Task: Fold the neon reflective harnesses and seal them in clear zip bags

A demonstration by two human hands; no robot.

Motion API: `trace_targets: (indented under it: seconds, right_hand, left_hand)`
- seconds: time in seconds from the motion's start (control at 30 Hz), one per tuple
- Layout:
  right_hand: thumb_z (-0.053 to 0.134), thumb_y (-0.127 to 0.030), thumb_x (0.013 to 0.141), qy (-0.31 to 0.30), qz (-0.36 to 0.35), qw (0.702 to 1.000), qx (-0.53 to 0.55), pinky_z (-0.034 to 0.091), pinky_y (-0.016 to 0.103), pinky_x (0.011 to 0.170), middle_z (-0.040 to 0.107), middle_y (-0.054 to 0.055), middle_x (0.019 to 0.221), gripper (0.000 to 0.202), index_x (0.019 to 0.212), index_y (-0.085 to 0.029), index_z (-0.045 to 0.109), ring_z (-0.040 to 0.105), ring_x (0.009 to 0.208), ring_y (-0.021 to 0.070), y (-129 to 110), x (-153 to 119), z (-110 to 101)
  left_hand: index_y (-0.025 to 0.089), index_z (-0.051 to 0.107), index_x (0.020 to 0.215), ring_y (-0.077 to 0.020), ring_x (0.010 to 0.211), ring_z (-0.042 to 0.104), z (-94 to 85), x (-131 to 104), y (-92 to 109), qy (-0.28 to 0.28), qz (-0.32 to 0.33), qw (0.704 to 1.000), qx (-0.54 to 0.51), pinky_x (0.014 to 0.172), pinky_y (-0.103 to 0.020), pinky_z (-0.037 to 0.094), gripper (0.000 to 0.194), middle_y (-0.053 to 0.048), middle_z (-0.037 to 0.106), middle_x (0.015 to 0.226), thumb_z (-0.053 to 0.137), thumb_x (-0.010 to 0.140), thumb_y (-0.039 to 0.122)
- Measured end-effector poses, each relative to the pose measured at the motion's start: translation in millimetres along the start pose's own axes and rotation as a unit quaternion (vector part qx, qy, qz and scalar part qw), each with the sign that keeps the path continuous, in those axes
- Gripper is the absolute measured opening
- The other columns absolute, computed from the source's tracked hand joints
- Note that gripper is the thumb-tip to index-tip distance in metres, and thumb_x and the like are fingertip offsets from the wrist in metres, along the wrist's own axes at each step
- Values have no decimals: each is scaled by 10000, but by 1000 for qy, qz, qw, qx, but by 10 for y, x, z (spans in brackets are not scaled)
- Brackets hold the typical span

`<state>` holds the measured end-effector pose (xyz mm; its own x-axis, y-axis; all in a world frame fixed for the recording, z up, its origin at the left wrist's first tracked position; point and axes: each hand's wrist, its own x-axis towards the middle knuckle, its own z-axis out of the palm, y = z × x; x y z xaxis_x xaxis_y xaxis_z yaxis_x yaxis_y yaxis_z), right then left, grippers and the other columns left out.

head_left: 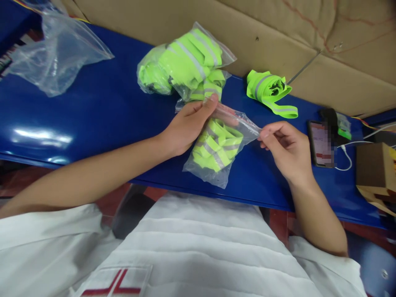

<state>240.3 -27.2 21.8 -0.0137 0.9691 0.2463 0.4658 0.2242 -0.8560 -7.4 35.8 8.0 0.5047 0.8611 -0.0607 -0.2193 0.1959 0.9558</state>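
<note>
A clear zip-lock bag (227, 175) is held up over the blue table's front edge. Inside it sits a folded neon-yellow reflective strap (218, 146) with grey stripes. My left hand (188, 123) grips the bag near its top, thumb on the zip strip and some fingers behind the plastic. My right hand (283, 146) pinches the right end of the zip strip between thumb and fingers. Just beyond my left hand lie filled bags (188, 57) of similar neon straps. A loose rolled neon strap (269, 88) rests farther to the right, outside any bag.
An empty-looking clear plastic bag (66, 53) lies at the table's left. On the right are a phone (320, 142), a white cable (348, 159) and an open cardboard box (371, 165). Brown cardboard (192, 18) stands along the back of the blue table (117, 90).
</note>
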Motion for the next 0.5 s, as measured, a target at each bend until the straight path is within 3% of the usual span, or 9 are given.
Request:
trace_targets:
  seconds: [0.27, 0.5]
  right_hand:
    - [766, -402, 908, -14, -2, 1000, 15, 457, 261, 538, 631, -20, 685, 215, 832, -217, 687, 547, 582, 120, -21, -28, 54]
    - [719, -352, 944, -21, -5, 999, 26, 427, 252, 536, 593, -26, 674, 191, 834, -213, 649, 504, 571, 108, -44, -61, 74]
  left_hand:
    - [204, 760, 1078, -234, 1088, 753, 72, -32, 23, 27, 3, 996, 87, 939, -356, 594, 519, -13, 771, 972, 349, 1079, 521]
    - [182, 784, 1025, -229, 1024, 767, 52, -21, -16, 18, 35, 998, 48, 931, -336, 615, 471, -27, 768, 885, 469, 1066, 529]
